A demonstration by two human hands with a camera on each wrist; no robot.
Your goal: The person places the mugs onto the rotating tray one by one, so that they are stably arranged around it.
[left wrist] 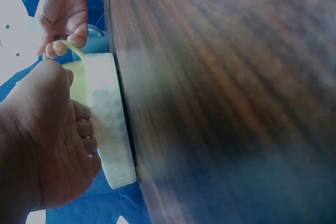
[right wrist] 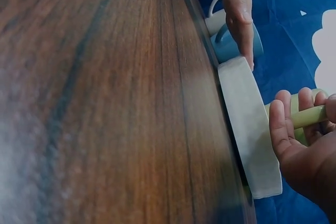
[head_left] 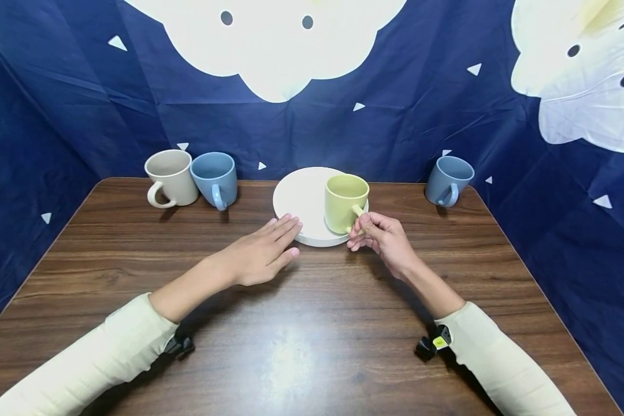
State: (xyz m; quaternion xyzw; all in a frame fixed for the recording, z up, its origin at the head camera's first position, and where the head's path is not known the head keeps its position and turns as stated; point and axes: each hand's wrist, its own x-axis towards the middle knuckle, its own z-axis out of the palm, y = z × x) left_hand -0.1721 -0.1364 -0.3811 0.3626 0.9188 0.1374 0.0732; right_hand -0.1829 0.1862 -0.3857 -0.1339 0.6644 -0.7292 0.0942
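Note:
A yellow-green mug (head_left: 343, 203) stands on the right part of a round white stand (head_left: 300, 199), upright. My right hand (head_left: 382, 240) pinches the mug's handle between thumb and fingers, also visible in the right wrist view, where the handle (right wrist: 310, 117) lies in the curled fingers. At the stand's front left edge, my left hand (head_left: 265, 251) lies palm down with straight fingers, the fingertips at the rim. In the left wrist view the left hand (left wrist: 52, 135) is beside the stand's thick side (left wrist: 107, 124), holding nothing.
A beige mug (head_left: 173, 178) and a blue mug (head_left: 215, 176) stand side by side at the back left of the wooden table (head_left: 343, 335). Another blue mug (head_left: 449, 180) is at the back right. Dark blue cloth (head_left: 312, 133) hangs behind the table.

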